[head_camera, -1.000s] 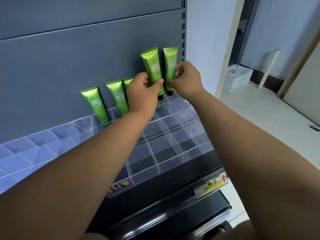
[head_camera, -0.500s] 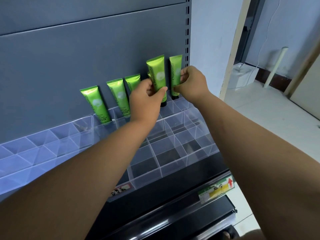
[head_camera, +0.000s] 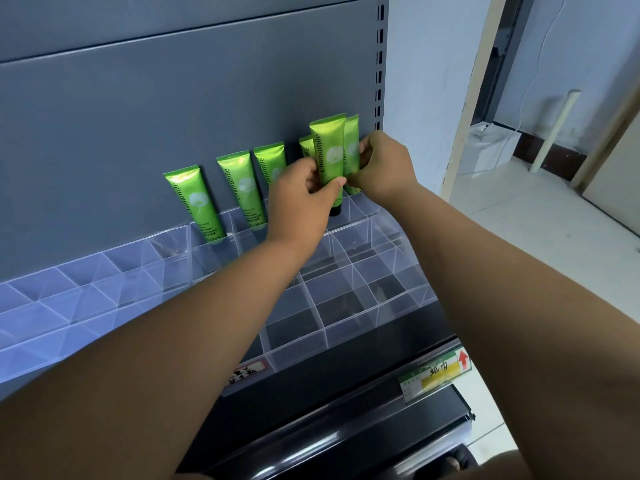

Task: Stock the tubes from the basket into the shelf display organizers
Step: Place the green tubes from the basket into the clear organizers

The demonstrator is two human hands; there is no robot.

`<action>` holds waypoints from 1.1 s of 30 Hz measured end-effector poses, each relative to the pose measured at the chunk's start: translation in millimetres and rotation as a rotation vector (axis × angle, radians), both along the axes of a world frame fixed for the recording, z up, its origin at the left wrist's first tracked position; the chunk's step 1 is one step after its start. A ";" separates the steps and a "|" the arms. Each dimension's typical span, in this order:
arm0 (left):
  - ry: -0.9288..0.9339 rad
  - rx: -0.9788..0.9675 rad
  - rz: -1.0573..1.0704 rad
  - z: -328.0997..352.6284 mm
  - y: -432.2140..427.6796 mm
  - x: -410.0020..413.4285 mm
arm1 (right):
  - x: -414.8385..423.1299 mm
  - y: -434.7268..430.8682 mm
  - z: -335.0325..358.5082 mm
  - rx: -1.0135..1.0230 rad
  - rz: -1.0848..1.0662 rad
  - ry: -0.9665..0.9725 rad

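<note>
In the head view, the left hand (head_camera: 301, 199) pinched a glossy green plastic tube with a black cap (head_camera: 327, 150) between thumb and fingers, low on its body. This tube stood upright, cap down, over the back row of the clear acrylic stepped organizer (head_camera: 346, 299), near its back right corner. I could not tell whether the cap already sat inside a compartment.

The right hand (head_camera: 384, 168) had its fingers curled round a second green tube (head_camera: 352, 140), which stood at the right end of the back row, just behind the first one. Three more green tubes (head_camera: 242, 192) stood further left in the same row, leaning on the grey metal back panel (head_camera: 173, 98). A further green tube (head_camera: 305, 147) showed only its top behind the left hand. The front rows held no tubes, and the basket was not in view.

Such a tube was probably light, with a soft wall that gives under a squeeze and a glossy skin that may slip. The stiffest part seemed to be the shoulder near the cap, so a gentle pinch there, on the two flat faces, looked best for guiding the cap down. Standing on a small cap, the tubes would likely tip easily against their neighbours.
</note>
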State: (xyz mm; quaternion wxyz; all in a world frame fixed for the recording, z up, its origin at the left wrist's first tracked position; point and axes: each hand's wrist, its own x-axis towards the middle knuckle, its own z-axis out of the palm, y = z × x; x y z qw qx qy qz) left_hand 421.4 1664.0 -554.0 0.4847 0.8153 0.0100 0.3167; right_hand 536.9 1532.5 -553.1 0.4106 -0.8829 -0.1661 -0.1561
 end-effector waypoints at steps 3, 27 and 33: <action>0.006 -0.015 0.004 0.0 0.0 -0.4 | 1.0 0.5 -1.5 -0.027 -0.003 -0.001; 0.043 -0.020 0.041 -0.4 2.5 0.3 | 9.8 2.4 -2.1 -0.046 -0.096 0.012; 0.046 -0.014 0.043 -1.4 2.3 1.0 | 9.4 3.6 -3.1 -0.038 -0.060 0.024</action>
